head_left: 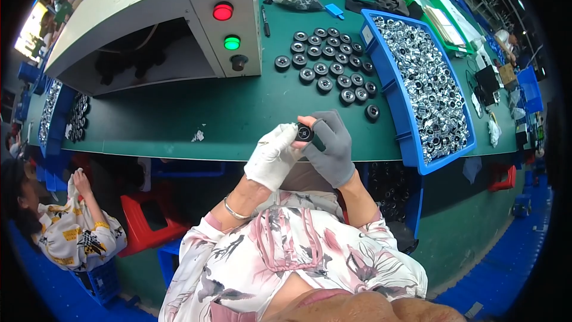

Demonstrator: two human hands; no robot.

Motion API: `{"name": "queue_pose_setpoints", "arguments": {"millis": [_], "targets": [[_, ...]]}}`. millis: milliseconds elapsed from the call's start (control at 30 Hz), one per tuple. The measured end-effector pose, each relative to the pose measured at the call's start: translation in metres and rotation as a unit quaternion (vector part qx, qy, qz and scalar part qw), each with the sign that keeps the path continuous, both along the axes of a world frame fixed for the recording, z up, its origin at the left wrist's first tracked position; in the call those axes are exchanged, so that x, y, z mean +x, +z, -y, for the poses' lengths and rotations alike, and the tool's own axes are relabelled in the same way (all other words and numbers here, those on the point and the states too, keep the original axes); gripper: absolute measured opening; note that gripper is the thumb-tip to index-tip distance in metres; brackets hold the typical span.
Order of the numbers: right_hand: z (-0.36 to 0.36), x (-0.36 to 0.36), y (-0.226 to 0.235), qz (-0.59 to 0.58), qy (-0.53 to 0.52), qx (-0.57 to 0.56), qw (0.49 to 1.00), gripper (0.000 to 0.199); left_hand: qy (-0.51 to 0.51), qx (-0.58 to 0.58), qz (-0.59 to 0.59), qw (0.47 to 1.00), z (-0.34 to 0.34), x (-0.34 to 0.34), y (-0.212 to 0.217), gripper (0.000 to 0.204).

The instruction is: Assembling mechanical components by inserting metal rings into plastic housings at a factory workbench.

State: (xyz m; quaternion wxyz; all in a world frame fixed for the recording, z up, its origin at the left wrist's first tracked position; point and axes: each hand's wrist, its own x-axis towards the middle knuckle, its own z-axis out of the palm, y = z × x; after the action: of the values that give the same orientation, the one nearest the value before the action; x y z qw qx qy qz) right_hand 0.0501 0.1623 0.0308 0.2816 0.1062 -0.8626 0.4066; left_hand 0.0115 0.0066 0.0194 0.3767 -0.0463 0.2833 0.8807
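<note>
Both hands meet at the table's near edge around a single black round part (304,133), which sits at the centre of the clock used here. The white-gloved left hand (276,154) pinches its left side with the fingertips; the grey-gloved right hand (333,150) closes on it from about 3 o'clock, bare thumb and index tips gripping its rim. The part is held off the green table (238,120), its round face turned up.

As for progress, this piece looks to be mid-handling — neither set down nor let go. Between 12 and 1 o'clock a loose cluster of similar black parts (336,67) stands on the table, with one stray (372,112) between 2 and 3. Whether those are finished or waiting, I cannot tell.

Plenty seems left: the long blue bin (447,159) at 2 o'clock is heaped with shiny metal pieces (424,77), and more dark parts (390,194) lie in a crate below the table edge at 4 o'clock. The pale machine (149,3), its opening dark, stands at 10 o'clock — no hand is at it. Further black pieces (77,118) lie at 9 o'clock, well apart from the hands.
</note>
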Motion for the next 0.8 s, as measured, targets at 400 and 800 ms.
{"name": "queue_pose_setpoints", "arguments": {"millis": [400,800], "targets": [[-0.005,0.003,-0.002,-0.014,-0.015,0.024,1.000,0.044,-0.003,-0.031,-0.089,0.996,-0.005,0.005,-0.007,0.019],[-0.007,0.018,-0.004,0.118,0.010,-0.295,0.948,0.048,0.027,-0.042,-0.096,0.994,-0.005,0.003,-0.003,0.039]]}}
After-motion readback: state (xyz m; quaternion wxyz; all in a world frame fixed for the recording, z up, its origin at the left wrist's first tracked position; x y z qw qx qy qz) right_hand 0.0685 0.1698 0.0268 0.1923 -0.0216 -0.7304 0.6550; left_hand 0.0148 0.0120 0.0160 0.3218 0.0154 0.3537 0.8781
